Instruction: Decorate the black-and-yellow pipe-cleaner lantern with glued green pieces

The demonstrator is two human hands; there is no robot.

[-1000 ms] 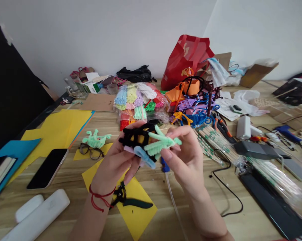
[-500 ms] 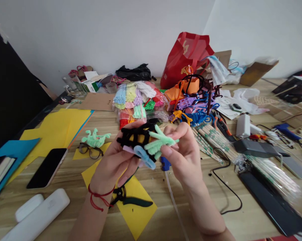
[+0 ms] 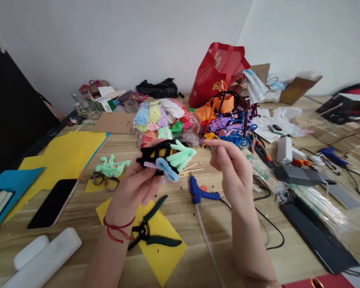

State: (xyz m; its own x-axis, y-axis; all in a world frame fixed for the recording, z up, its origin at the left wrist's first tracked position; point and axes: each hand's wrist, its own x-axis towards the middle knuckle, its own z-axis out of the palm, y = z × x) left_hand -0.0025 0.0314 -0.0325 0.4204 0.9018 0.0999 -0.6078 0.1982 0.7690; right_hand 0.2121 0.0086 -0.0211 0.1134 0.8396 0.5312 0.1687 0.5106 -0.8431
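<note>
My left hand (image 3: 130, 182), a red cord at its wrist, grips a fuzzy pipe-cleaner figure (image 3: 164, 155) in black and yellow. A pale green leaf-like piece (image 3: 182, 155) sticks out at its right end, and a light blue loop (image 3: 167, 169) sits on its front. To the right of the figure and apart from it is my right hand (image 3: 232, 166), its index finger stretched out and the others curled, with nothing visible in it. Below, a blue glue gun (image 3: 199, 192) lies on the table. Green-handled pruning shears (image 3: 148, 230) rest on a yellow sheet (image 3: 164, 260).
Bundled pipe cleaners (image 3: 164, 118) and a red bag (image 3: 217, 76) stand at the back. Left are a phone (image 3: 52, 203), glasses (image 3: 106, 181), a green pipe-cleaner piece (image 3: 114, 166) and yellow paper (image 3: 66, 152). Bagged sticks (image 3: 317, 204) and pliers (image 3: 262, 150) lie right.
My right hand has let go of the green piece and moved right, away from the figure. The figure in my left hand has risen slightly, and the glue gun is now uncovered.
</note>
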